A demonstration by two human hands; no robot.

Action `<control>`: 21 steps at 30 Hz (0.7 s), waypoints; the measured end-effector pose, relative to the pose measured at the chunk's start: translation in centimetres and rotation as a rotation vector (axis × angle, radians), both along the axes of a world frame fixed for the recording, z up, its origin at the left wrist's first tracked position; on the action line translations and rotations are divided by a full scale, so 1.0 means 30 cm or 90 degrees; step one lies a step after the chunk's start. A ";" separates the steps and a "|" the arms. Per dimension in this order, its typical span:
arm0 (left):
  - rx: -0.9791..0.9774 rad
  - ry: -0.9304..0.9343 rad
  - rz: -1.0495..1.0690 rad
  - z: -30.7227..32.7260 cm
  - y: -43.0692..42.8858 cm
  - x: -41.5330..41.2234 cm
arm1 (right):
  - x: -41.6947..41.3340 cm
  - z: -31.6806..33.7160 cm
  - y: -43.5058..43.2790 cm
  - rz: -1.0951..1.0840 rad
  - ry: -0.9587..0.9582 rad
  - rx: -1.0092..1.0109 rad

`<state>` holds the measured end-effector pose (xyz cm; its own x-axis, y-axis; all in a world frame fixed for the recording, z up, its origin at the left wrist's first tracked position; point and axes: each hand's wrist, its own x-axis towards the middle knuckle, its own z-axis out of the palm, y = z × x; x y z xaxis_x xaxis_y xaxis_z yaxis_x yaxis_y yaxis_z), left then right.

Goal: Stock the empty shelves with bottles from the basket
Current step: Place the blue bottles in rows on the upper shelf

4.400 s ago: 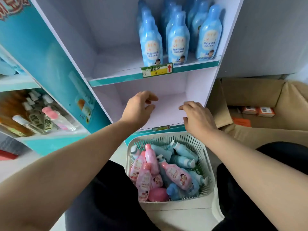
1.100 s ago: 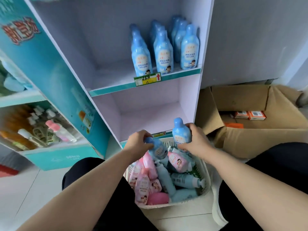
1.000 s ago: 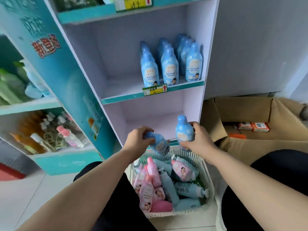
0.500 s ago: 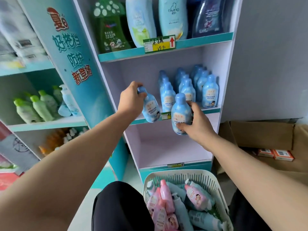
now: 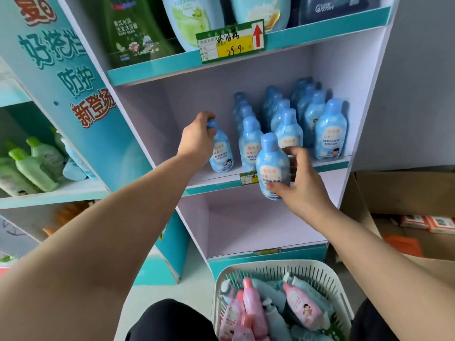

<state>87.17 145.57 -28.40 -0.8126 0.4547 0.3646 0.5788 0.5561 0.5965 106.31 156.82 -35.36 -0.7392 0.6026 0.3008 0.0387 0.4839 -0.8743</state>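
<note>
**Bottles in both hands at the middle shelf**

Two blue bottles are in hand, one each. The left hand [image 5: 199,141] is curled over the cap and neck of the first blue bottle [image 5: 221,153], which stands upright at the middle shelf [image 5: 204,179], just left of the stock already there; whether its base rests on the board cannot be told. The right hand [image 5: 302,183] clasps the second blue bottle [image 5: 272,168] upright in front of the shelf's lip, thumb across the lower label and fingers behind.

Stocked blue bottles [image 5: 331,129] stand in three rows running back. Three front ones show clearly. Those behind overlap, at least ten in all.

Beneath is the lower shelf [image 5: 246,225]. On the floor before it sits the basket [image 5: 320,274], holding at least four pink bottles [image 5: 304,308] among several pale blue ones, all lying down.

Four large bottles [image 5: 138,33] fill the top shelf above one yellow price tag [image 5: 231,41]. Right of the unit, a cardboard box [image 5: 394,193] holds two orange-and-white packs [image 5: 416,221].
</note>
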 end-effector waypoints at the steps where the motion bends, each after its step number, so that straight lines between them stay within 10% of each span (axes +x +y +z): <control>1: 0.006 -0.007 -0.009 -0.008 -0.003 -0.004 | -0.005 -0.003 0.001 0.002 0.010 -0.007; 21: 0.048 0.020 0.070 -0.137 0.105 -0.158 | -0.071 -0.103 0.023 -0.001 0.139 -0.073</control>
<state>82.45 148.73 -32.52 -0.8437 0.3341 0.4203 0.5359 0.5714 0.6216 104.19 157.50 -38.44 -0.6629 0.6431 0.3835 -0.1567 0.3817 -0.9109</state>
